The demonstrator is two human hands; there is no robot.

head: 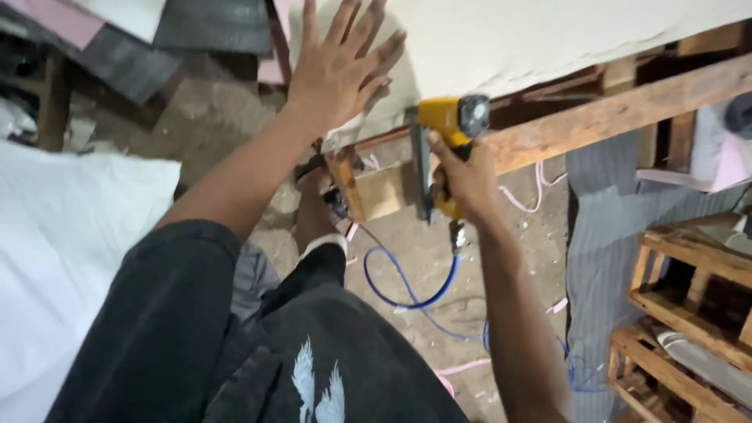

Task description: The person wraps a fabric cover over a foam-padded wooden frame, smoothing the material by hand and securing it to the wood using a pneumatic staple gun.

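While gripped, stapler (450, 125) inside fingers (450, 160).

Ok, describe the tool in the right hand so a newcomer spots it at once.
Find the long wooden rail under the white sheet. At its near end the right hand grips a stapler. It is the only yellow thing there, with a blue hose trailing below.

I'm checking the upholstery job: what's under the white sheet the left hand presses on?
Under the white sheet, the wooden frame rail shows at the lower edge, where the right hand holds the yellow staple gun. Whatever lies beneath the left hand is covered.
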